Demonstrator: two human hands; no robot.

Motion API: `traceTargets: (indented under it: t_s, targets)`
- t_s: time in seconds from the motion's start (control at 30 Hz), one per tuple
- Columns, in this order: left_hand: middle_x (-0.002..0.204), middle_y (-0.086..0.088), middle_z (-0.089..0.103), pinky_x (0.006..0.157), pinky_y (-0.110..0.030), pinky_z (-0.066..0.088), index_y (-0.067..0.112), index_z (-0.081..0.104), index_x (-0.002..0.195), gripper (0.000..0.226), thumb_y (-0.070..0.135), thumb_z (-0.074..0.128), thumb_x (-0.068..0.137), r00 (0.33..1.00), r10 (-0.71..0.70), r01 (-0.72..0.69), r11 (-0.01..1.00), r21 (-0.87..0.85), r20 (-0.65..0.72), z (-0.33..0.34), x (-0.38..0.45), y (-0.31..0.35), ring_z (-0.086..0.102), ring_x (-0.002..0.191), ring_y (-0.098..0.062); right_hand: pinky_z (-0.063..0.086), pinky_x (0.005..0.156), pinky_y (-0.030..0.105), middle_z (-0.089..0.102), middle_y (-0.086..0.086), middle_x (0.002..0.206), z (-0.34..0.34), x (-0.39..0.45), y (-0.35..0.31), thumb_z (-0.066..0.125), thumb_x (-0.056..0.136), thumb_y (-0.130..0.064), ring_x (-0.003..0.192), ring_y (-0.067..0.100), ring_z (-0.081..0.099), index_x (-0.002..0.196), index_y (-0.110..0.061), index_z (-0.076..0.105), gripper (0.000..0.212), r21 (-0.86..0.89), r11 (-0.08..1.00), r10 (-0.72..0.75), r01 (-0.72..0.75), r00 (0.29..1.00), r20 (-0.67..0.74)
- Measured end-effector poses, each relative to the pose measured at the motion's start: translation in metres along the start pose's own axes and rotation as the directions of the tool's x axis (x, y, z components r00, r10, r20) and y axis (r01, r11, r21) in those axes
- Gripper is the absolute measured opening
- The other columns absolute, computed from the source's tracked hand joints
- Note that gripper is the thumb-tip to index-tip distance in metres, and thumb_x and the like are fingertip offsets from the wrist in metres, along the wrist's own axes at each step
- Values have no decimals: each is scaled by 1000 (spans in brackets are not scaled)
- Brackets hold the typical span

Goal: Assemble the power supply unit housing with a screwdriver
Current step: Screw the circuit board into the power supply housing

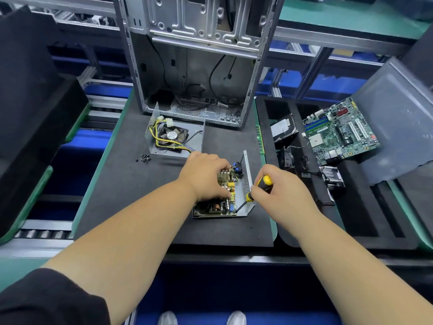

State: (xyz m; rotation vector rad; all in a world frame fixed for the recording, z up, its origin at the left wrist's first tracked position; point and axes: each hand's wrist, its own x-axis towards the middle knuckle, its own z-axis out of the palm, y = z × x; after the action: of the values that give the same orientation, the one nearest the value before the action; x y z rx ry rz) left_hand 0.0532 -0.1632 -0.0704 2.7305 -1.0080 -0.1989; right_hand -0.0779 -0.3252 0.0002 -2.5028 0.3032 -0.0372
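The open power supply base (244, 184), a grey metal tray with its circuit board exposed, lies on the black mat (131, 184). My left hand (206, 175) grips the board's components from above. My right hand (278, 192) holds a yellow and black screwdriver (254, 192) whose tip points down into the tray's near right corner. The housing's other half (173, 137), with a fan and yellow wires, stands further back. A small pile of black screws (145, 158) lies left of it.
An empty grey computer case (194, 66) stands upright at the back of the mat. On the right, a black foam tray (351, 219) carries a green motherboard (339, 131), a hard drive (282, 130) and a small fan. Roller conveyor rails run on the left.
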Motion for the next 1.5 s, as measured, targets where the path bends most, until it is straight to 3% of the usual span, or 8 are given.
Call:
traceTargets:
  t_s: [0.57, 0.7, 0.9, 1.0, 1.17, 1.3, 1.5]
  targets:
    - [106, 12, 59, 101, -35, 26, 38, 55, 120, 72, 73, 70, 59, 1000, 11, -11, 1000, -8, -4, -1, 0, 0, 54, 106, -15, 47, 61, 35, 59, -5, 70, 9, 2, 1, 63, 83, -30, 67, 16, 53, 81, -26, 52, 11, -86, 996, -25, 28, 999, 40]
    - [108, 12, 59, 102, -35, 26, 38, 55, 120, 71, 72, 71, 59, 1000, 8, -8, 1000, -7, 1, -1, 0, 0, 54, 106, -15, 49, 65, 33, 60, -10, 75, 6, 3, -1, 63, 86, -29, 71, 11, 54, 87, -28, 55, 8, -119, 989, -71, 84, 992, 106]
    - [106, 12, 59, 102, -35, 25, 38, 55, 121, 72, 73, 69, 59, 1000, 8, -8, 1000, -7, 8, -1, 0, 0, 54, 105, -15, 46, 66, 32, 49, -12, 75, -3, 6, -8, 64, 88, -30, 79, 15, 51, 94, -29, 57, 9, -254, 948, -131, 191, 963, 238]
    - [106, 12, 59, 101, -36, 25, 38, 55, 120, 73, 74, 68, 59, 1000, 12, -12, 1000, 6, 9, -1, 0, -1, 55, 105, -16, 46, 66, 32, 46, -12, 74, -4, 9, -10, 65, 87, -33, 81, 17, 52, 92, -27, 56, 11, -333, 925, -109, 181, 969, 224]
    - [104, 13, 58, 100, -35, 25, 38, 55, 119, 72, 75, 68, 58, 1000, 11, -11, 1000, 0, 5, 1, 1, -1, 54, 102, -16, 34, 57, 31, 57, -5, 79, -3, 17, -13, 61, 88, -38, 81, 22, 55, 84, -25, 49, 19, -447, 880, -75, 160, 977, 202]
    - [102, 13, 58, 99, -34, 24, 38, 55, 117, 71, 75, 67, 58, 1000, 13, -13, 1000, -4, 1, 1, 2, -2, 54, 101, -15, 33, 58, 31, 46, -6, 74, 1, 16, -14, 52, 94, -47, 81, 24, 54, 83, -23, 46, 27, -568, 799, -104, 197, 976, 191]
    - [102, 12, 58, 99, -35, 25, 37, 55, 117, 70, 74, 67, 58, 1000, 17, -17, 1000, 5, 0, 2, 2, -1, 54, 102, -17, 46, 69, 35, 56, -2, 104, -3, 14, -17, 53, 90, -31, 86, 23, 53, 109, -21, 51, 22, -394, 877, -198, 274, 954, 223]
